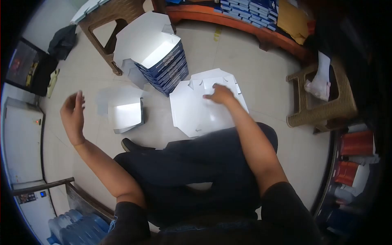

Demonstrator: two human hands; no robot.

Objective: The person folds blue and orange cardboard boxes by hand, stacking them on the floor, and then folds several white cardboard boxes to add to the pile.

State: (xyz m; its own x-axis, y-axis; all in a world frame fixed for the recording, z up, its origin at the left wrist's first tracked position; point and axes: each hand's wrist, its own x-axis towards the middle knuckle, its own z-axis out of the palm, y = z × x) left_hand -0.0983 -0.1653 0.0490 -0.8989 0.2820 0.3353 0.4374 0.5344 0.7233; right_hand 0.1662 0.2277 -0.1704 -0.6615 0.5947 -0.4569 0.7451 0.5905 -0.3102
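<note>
My left hand (pixel 73 112) is raised at the left, its fingers apart and nothing in it. Below and right of it, an open box (pixel 126 116) with a white inside rests on the floor, its lid folded back. My right hand (pixel 221 94) is over a flat white cardboard sheet (pixel 192 110) in front of my legs, thumb and index finger spread and the other fingers curled; it appears to touch the sheet. Behind them stands a stack of nested blue boxes (pixel 169 67) with white insides, the top one open.
A brown stool (pixel 302 116) stands at the right, with a white and pink item on it. An orange-red table (pixel 192 15) at the back holds many blue-and-white packs (pixel 251 12). A brown chair (pixel 96 30) is behind the stack. Blue water bottles (pixel 77 226) lie at lower left.
</note>
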